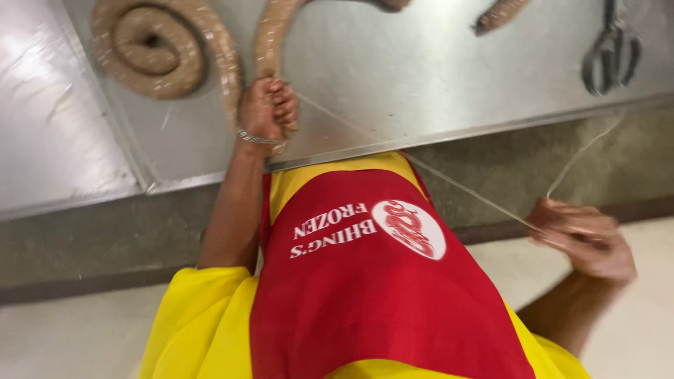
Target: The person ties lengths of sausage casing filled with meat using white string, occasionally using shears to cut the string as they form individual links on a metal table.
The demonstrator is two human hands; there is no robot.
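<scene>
Pinching sausage (pixel 270 42) at counter (pixel 393 91) front edge, left hand (pixel 267 109) clamped; right hand (pixel 583 238) closed on string (pixel 463 189): keep string taut

Bare steel table (pixel 435 77) between sausage (pixel 270 35) and scissors (pixel 612 49).

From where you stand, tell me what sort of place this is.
Probably a food-preparation workroom, likely for sausage making. A long pale coiled sausage rope lies on a stainless steel worktable, metal scissors rest nearby, and the hands work thin white string at the sausage.
</scene>
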